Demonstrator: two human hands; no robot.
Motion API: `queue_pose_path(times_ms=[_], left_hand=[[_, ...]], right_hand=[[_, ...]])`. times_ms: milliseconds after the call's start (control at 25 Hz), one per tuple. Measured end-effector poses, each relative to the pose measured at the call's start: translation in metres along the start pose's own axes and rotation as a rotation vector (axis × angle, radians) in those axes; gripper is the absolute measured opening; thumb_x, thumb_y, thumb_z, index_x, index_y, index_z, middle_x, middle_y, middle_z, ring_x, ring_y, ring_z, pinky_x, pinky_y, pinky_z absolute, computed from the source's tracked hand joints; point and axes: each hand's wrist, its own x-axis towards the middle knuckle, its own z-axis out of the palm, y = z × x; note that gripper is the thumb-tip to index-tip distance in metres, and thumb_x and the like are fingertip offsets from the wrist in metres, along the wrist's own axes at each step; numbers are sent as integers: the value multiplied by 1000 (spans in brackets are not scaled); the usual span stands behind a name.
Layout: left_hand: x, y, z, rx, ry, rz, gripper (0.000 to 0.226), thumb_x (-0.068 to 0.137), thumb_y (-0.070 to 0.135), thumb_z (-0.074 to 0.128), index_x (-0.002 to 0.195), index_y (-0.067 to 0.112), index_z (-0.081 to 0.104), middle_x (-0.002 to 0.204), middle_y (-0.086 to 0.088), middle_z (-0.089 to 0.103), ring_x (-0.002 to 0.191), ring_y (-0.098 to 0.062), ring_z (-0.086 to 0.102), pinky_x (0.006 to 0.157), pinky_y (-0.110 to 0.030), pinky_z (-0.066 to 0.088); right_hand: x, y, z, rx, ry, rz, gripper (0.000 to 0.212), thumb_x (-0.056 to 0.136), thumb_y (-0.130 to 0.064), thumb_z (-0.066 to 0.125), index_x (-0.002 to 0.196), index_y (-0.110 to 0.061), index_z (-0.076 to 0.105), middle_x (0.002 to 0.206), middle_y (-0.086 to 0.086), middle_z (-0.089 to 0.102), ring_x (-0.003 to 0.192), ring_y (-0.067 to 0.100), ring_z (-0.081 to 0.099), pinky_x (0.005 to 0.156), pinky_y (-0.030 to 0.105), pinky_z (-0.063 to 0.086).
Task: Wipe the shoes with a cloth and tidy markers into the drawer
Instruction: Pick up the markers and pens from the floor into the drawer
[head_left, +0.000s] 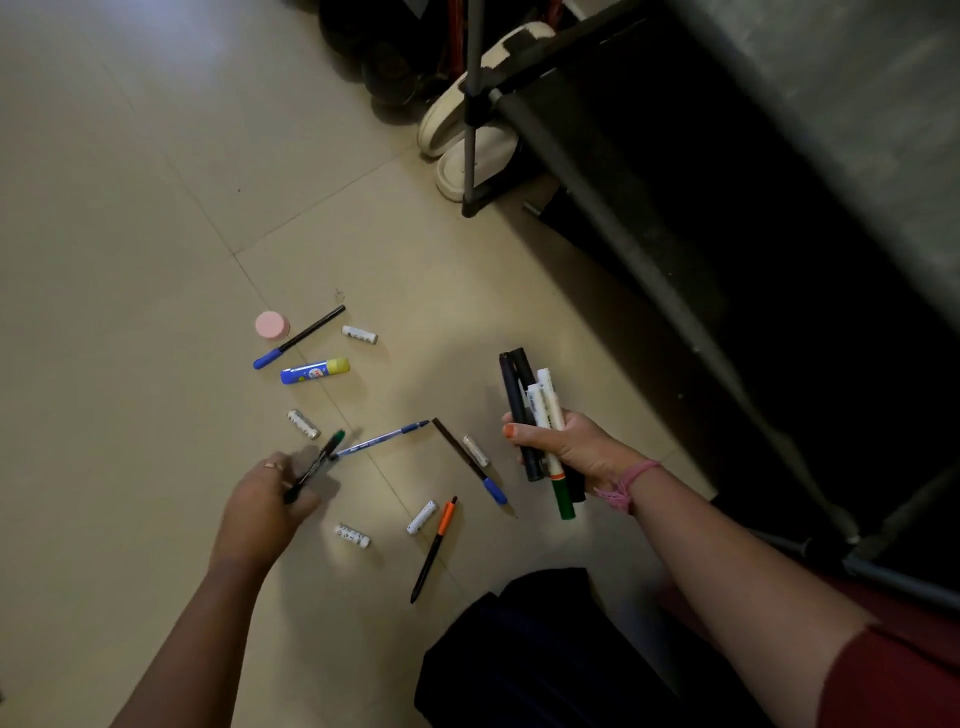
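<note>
My left hand is lower left of centre, fingers curled round a green-capped pen, blurred, looks just lifted off the floor. Right hand right of centre grips a bundle of markers: two black, two white-bodied, one green-ended, standing roughly upright in the fist.

Step in hand, as I read it: gathering markers. To do it well, I'd pass the green-capped pen across into the right-hand bundle, keep the bundle squeezed low so nothing slides out, then go for the nearest one, the blue pen just beside the left fingers.

Loose on the floor, centre frame: black pen with blue cap, orange-topped pen, another blue-capped pen, glue stick, pink round lid or pot, several small white tubes. I'd skip the tubes; they don't look like markers.

Containers: no drawer visible that I can identify. Dark rack upper right, interior too dark to read. White shoes sit at its foot, top centre. No cloth seen.
</note>
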Motion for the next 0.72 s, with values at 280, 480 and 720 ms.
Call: queue_pose_path(times_ms=[280, 480, 720], left_hand=[[-74, 140, -66, -902, -259, -33, 16, 90, 7, 62, 101, 18, 67, 87, -2, 74, 88, -14, 69, 76, -27, 52], [-141, 218, -105, -1174, -585, -64, 24, 92, 10, 59, 116, 5, 59, 110, -10, 69, 101, -22, 69, 83, -37, 57], [-263, 280, -157, -1092, -951, 144, 24, 94, 14, 53, 113, 1, 61, 106, -18, 71, 93, -28, 71, 68, -35, 59]], right_hand=[[-121, -55, 11, -7, 152, 1, 53, 53, -40, 90, 93, -13, 69, 66, -3, 69, 52, 4, 60, 49, 19, 47], [-213, -82, 30, -10, 188, -75, 71, 47, -47, 91, 104, -11, 69, 94, 6, 74, 85, 14, 69, 73, 28, 55], [-361, -78, 44, 93, 270, -222, 46, 63, -29, 88, 100, -8, 70, 87, 4, 76, 81, 13, 73, 64, 22, 56]])
